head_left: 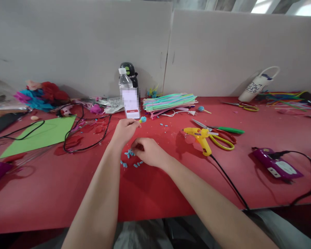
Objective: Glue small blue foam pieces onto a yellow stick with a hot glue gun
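My left hand [126, 130] is closed in a pinch on a small light-blue flower head with a yellow base [143, 119], which points to the right. Just below it, my right hand [149, 151] is curled, its fingertips down at a pile of short blue fuzzy pieces [130, 153], possibly cut pipe cleaner. Whether a piece is between those fingers is hidden. Several more loose blue bits [124, 165] lie nearer to me on the red table [150, 197].
A lit phone [132, 103] leans on a plastic bottle [125, 81]. Pipe cleaners [171, 102] lie bundled behind my hands. To the right are a yellow glue gun [202, 138] with a black cord, scissors [224, 137] and a purple power strip [274, 164]. A green sheet [45, 133] lies left.
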{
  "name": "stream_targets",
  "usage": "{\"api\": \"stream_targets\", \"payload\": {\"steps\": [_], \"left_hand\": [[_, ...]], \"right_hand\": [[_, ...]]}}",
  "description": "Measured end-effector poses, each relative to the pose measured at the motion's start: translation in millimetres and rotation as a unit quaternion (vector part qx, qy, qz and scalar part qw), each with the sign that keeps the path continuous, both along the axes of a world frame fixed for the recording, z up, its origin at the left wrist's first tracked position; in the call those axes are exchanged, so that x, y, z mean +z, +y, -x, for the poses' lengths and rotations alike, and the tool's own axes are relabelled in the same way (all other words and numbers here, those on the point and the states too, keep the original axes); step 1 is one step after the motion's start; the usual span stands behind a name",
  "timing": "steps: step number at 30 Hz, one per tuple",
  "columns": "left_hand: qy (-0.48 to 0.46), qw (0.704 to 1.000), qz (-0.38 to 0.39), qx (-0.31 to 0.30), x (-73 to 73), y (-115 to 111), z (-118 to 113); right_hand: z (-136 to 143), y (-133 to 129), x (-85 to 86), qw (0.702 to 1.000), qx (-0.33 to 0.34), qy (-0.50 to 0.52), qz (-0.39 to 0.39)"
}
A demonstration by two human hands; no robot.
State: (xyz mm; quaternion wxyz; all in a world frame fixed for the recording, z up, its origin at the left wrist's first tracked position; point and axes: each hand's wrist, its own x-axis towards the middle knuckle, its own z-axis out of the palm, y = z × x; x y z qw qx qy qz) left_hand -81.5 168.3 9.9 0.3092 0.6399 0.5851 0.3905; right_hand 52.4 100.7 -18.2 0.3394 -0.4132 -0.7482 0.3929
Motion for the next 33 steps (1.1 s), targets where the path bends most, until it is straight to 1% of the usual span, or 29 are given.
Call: {"api": "stream_targets", "payload": {"steps": [3, 6, 9, 12, 15, 21, 24, 27, 29, 33], "left_hand": [[-0.009, 1.000, 0.004, -0.007, 2.7, -3, -3], [-0.020, 0.999, 0.029, -0.025, 3.1, -7, -8], [-0.019, 0.997, 0.045, -0.053, -0.3, -10, -13], [-0.016, 0.996, 0.043, -0.079, -4.9, -11, -18], [-0.029, 0.993, 0.038, -0.104, -6.0, -12, -23], [-0.076, 0.989, 0.031, -0.125, 1.5, -24, -34], [-0.077, 0.988, 0.030, -0.129, 3.4, -30, -39], [-0.077, 0.988, 0.027, -0.133, 2.7, -34, -47], [-0.086, 0.987, 0.027, -0.136, 1.3, -37, -55], [-0.129, 0.981, 0.046, -0.141, -2.4, -46, -74]], "right_hand": [[-15, 0, 2.0, 0.996, 0.001, 0.071, 0.059], [-33, 1, 0.8, 0.988, -0.009, 0.121, 0.100], [-52, 3, -4.7, 0.978, -0.044, 0.168, 0.117], [-67, 4, -9.9, 0.964, -0.075, 0.212, 0.140], [-74, 1, -10.1, 0.957, -0.080, 0.231, 0.155], [-78, -3, -5.7, 0.936, -0.078, 0.294, 0.176], [-82, -5, -4.5, 0.942, -0.104, 0.283, 0.145], [-87, -6, -1.5, 0.953, -0.155, 0.254, 0.061], [-92, -9, 1.4, 0.954, -0.186, 0.234, 0.016], [-104, -16, 3.7, 0.950, -0.233, 0.207, -0.009]]}}
